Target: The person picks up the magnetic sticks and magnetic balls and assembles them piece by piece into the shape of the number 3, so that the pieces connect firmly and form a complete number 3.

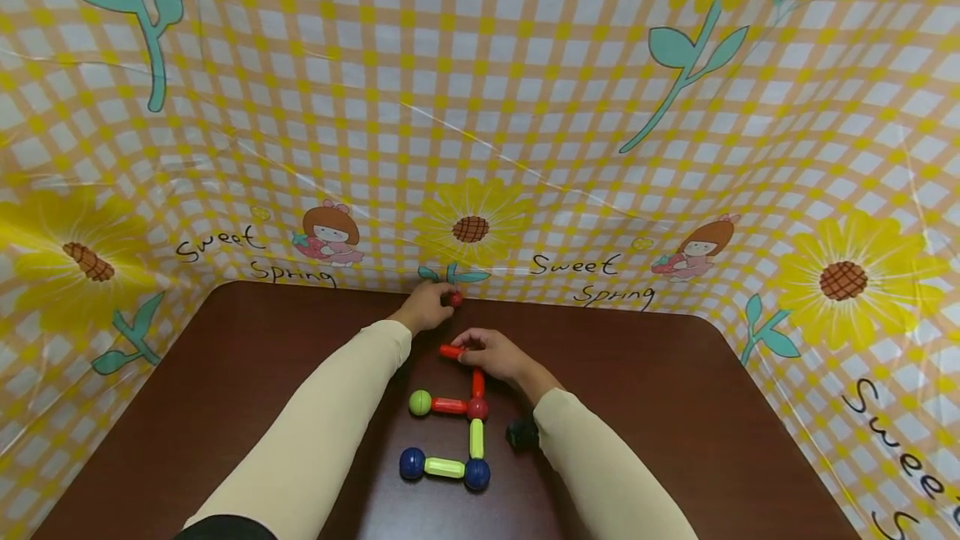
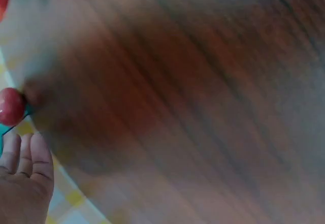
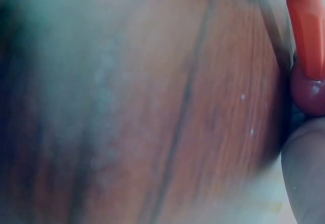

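Note:
Near the far edge of the table, my left hand pinches a small red ball at its fingertips. The same red ball shows in the left wrist view above several extended fingers. My right hand grips a red building rod pointing left. Below that hand, an upright red rod joins a dark red ball; its upper end is hidden. From this ball, another red rod leads to a green ball. In the right wrist view, an orange-red rod meets a red ball beside a finger.
Nearer me, a yellow-green rod runs down to a blue ball. Another yellow-green rod joins it to a second blue ball. A black object lies by my right forearm. Checked cloth hangs behind the brown table.

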`<state>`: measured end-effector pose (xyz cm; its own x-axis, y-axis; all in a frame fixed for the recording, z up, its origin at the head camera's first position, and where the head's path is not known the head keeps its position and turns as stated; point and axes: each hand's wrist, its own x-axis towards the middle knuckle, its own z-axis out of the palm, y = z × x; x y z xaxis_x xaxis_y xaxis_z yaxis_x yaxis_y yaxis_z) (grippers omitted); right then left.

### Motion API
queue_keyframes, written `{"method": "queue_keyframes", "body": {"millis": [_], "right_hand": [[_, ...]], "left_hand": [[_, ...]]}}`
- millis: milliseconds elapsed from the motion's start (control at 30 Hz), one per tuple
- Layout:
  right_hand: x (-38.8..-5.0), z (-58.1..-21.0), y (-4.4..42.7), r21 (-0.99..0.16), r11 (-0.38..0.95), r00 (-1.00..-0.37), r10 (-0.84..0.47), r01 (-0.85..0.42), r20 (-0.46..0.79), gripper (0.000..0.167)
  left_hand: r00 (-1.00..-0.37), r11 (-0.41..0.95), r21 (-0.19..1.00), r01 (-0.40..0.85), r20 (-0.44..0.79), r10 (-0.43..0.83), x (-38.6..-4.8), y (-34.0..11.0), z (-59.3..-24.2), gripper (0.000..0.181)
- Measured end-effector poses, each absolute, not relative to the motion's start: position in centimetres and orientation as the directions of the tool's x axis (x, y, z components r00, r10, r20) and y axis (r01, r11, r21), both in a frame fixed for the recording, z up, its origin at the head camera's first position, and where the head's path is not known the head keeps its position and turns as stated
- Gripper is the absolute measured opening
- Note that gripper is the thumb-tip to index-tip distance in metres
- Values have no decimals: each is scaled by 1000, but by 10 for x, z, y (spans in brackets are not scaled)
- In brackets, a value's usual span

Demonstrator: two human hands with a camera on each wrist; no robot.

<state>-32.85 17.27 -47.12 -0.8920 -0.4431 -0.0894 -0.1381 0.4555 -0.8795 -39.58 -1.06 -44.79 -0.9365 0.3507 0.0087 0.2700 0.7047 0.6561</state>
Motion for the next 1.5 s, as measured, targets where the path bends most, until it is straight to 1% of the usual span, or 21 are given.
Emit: {"method": "queue_keyframes", "body": {"millis": [133,333,433,600,733,867,1067,1367,1433,1500], "right_hand": [[-327,-471,171,-872,465,-897,-435,-152,-75,19],[-327,-471,172,-865,482,-907,-413,-138,-86,19],[-326,-471,172,-863,485,-906,-415,-141,-85,18],[-324,-472,171,-874,466,-903,-422,-138,-82,18],[-323,-473,170,-881,455,-902,-423,-130,-86,19],[-323,-474,169,-881,454,-902,-424,-132,-83,19],[-322,-472,167,-875,467,-906,-414,-125,-91,18],[-324,-475,170,-881,456,-905,-416,-127,-85,19],[-326,-475,170,-882,454,-906,-415,-125,-85,19],[-327,-476,170,-882,454,-906,-415,-125,-85,19]], "left_hand": [[-951,740,628,238,-3,309,-394,-11,-454,47],[-960,704,671,230,37,279,-391,-15,-459,35],[-961,696,682,225,38,274,-389,-17,-460,35],[-954,695,674,251,50,295,-385,-19,-459,42],[-946,690,665,285,82,312,-384,-21,-465,35],[-943,657,695,292,93,321,-383,-26,-471,31],[-943,624,736,263,59,327,-376,-40,-470,30],[-938,618,744,253,32,346,-361,-52,-462,27],[-935,593,765,251,33,354,-358,-54,-463,29],[-930,572,780,253,34,365,-354,-56,-465,34]]}}
